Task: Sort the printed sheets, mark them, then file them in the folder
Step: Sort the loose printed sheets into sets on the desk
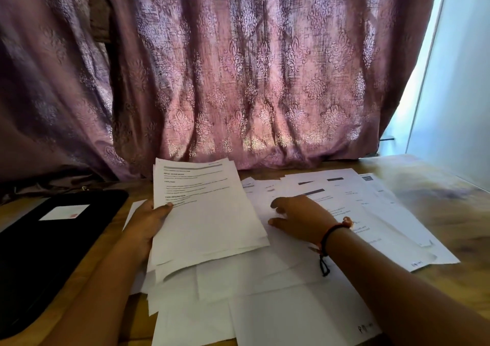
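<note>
Evidently mid-sort, the left hand (148, 223) grips a stack of sheets (209, 213), thumb on top, tilted up as if for reading. The right hand (299, 218) rests loosely open on the loose sheets (371, 213) spread over the table (424, 181), probably choosing the next. The folder (53, 239) lies closed at left.

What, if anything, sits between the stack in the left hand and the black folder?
Nothing visible blocks the way. The left hand grips the stack just right of the black folder. Between them show only a strip of bare table and the corner of one loose sheet. The folder's cover looks closed.
</note>
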